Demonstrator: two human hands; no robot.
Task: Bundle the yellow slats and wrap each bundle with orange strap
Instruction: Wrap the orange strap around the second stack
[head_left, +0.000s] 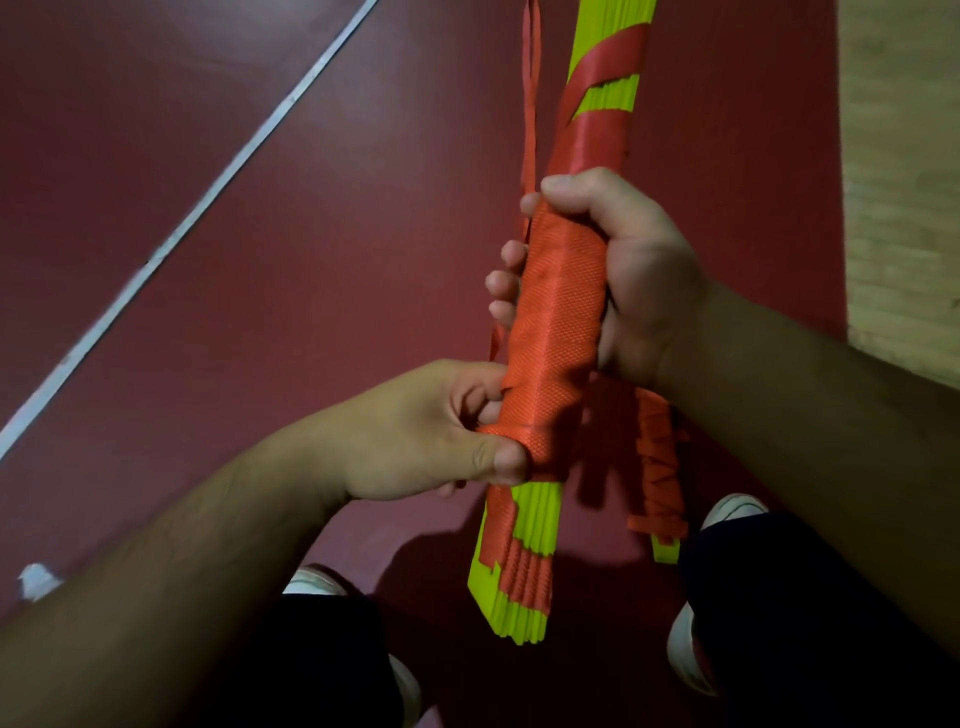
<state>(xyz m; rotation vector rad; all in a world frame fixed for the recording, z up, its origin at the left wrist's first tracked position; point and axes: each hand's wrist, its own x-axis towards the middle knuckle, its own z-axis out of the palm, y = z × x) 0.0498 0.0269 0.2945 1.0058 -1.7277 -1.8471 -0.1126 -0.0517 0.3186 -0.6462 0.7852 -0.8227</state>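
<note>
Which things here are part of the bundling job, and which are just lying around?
In the job: bundle of yellow slats, gripped by right hand; orange strap, pinched by left hand; second wrapped bundle on the floor.
Lying about: white scrap; white floor line.

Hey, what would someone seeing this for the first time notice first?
A bundle of yellow slats, thickly wrapped in orange strap, runs up the middle of the view. The right hand grips the wrapped part higher up; the left hand pinches the strap at its lower edge.
</note>
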